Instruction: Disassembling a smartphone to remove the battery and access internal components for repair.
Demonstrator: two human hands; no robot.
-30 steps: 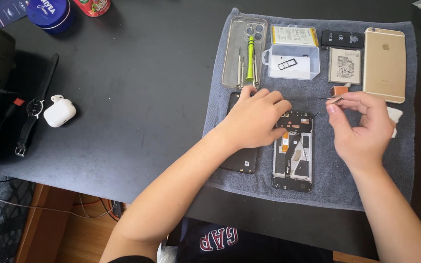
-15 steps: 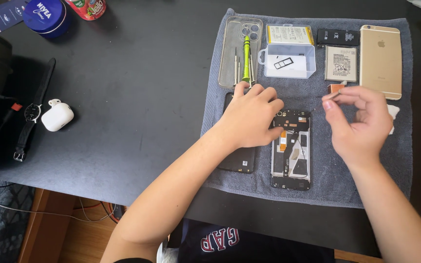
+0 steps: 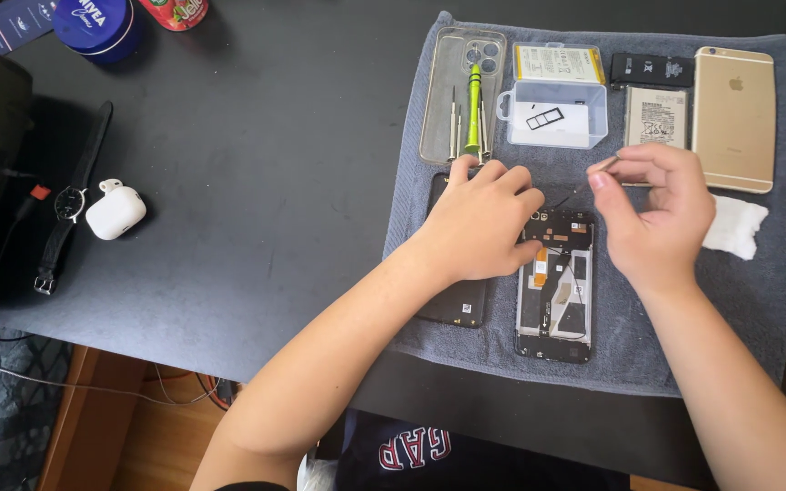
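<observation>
— Phone (image 3: pixel 557 286), opened and showing its boards, lies face down on the grey towel (image 3: pixel 411 218). Where are the hands?
— Left hand (image 3: pixel 479 223) rests flat across the phone's top left corner and the black back cover (image 3: pixel 455 305) just beside it. Right hand (image 3: pixel 657 214) hovers above the phone's top right, fingers pinched on a thin tool (image 3: pixel 604 165).
— Beyond the phone?
— A clear box (image 3: pixel 557 114), green screwdriver (image 3: pixel 473 109) and gold phone (image 3: pixel 732 118) farther up the towel.
</observation>
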